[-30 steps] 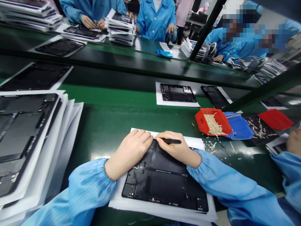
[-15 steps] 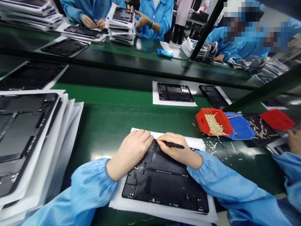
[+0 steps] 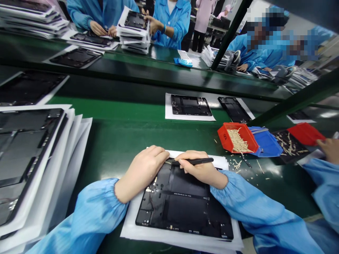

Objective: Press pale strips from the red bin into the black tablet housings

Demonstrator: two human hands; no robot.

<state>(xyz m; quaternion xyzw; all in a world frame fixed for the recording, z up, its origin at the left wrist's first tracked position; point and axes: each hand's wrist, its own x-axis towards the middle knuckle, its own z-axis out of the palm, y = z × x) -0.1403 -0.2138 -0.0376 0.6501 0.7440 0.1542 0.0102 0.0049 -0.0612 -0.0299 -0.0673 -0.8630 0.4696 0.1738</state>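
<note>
A black tablet back frame [image 3: 182, 204] lies on a white sheet [image 3: 148, 234] right in front of me. My left hand [image 3: 141, 171] rests curled on the frame's far left corner, fingers pressed down together. My right hand [image 3: 200, 167] is closed round a thin black stylus-like tool [image 3: 197, 161], whose tip points left at the frame's far edge, close to my left fingertips.
A stack of frames on white sheets [image 3: 29, 158] fills the left. Two more frames [image 3: 190, 105] lie on the green belt ahead. A red bin of thin tan strips [image 3: 237, 137], a blue tray [image 3: 266, 144] and scattered strips sit at the right. A co-worker's hand [image 3: 328, 148] is at far right; other people work across the line.
My left hand has slid slightly left off the frame, uncovering its corner. The tool in my right hand has tilted more level. The frames on the belt have drifted left.
</note>
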